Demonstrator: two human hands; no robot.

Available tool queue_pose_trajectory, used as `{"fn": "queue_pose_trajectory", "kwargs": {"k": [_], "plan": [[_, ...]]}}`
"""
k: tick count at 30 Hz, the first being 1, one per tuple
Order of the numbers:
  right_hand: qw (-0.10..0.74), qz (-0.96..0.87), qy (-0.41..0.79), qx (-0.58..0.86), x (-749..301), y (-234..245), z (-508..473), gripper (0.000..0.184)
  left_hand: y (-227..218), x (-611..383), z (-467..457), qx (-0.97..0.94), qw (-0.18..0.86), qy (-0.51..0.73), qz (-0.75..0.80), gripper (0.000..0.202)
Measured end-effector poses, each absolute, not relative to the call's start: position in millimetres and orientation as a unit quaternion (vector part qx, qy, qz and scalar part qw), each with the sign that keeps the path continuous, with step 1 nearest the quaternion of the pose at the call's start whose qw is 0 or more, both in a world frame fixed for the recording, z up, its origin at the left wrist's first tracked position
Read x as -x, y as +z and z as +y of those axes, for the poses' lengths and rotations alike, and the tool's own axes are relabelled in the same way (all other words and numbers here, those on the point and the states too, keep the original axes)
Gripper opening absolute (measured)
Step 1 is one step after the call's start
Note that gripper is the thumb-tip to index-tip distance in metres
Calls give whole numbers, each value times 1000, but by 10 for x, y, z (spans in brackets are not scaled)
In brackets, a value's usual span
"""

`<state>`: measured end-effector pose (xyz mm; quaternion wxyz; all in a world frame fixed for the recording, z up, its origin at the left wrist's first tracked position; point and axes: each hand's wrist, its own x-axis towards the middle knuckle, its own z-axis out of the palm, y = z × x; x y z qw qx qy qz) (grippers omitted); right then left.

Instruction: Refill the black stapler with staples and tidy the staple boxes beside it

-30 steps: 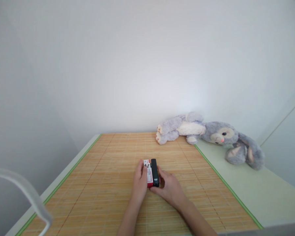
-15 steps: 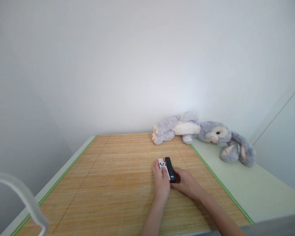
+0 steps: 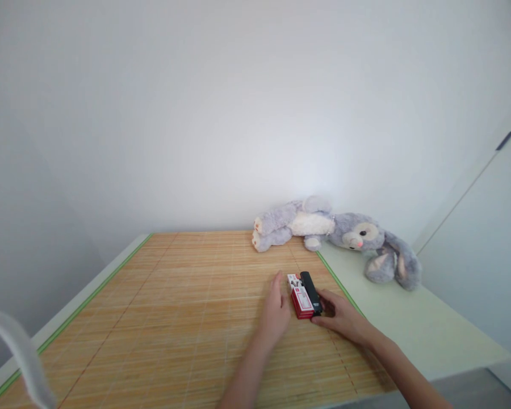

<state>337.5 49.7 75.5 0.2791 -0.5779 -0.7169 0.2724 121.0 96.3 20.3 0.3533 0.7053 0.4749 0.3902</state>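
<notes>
A small red-and-white box (image 3: 302, 300) lies on the bamboo mat, long side against a black stapler (image 3: 310, 291). At the box's far end is another white printed piece (image 3: 294, 280); whether it is a separate box I cannot tell. My right hand (image 3: 343, 318) grips the stapler from the right, thumb at its near end and fingers along its side. Just left of the box rests my left hand (image 3: 276, 309), fingers extended and holding nothing, with a narrow gap to the box.
The bamboo mat (image 3: 174, 307) with green edging covers most of the pale table (image 3: 413, 318). A grey plush rabbit (image 3: 313, 223) lies on its side along the back wall. At the lower left, a blurred white curved band (image 3: 23, 352) crosses the view.
My left hand has let go of the box and drawn off to its left. Box and stapler sit farther right on the mat, with my right hand alongside. The view has turned slightly right.
</notes>
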Motion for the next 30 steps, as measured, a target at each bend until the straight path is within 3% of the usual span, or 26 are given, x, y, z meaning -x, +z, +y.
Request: {"fn": "queue_pose_trajectory", "kwargs": {"k": [6,10,30], "plan": [[278,-719,274,575,-3359,797,504,47,295,-816,961,-794,315,340,394,96],[264,-722,280,575,-3359,810,517,42,285,-874,948,-810,285,326,396,95],[282,-709,312,566,-3278,834,478,48,335,-863,902,-838,229,280,408,81]]}}
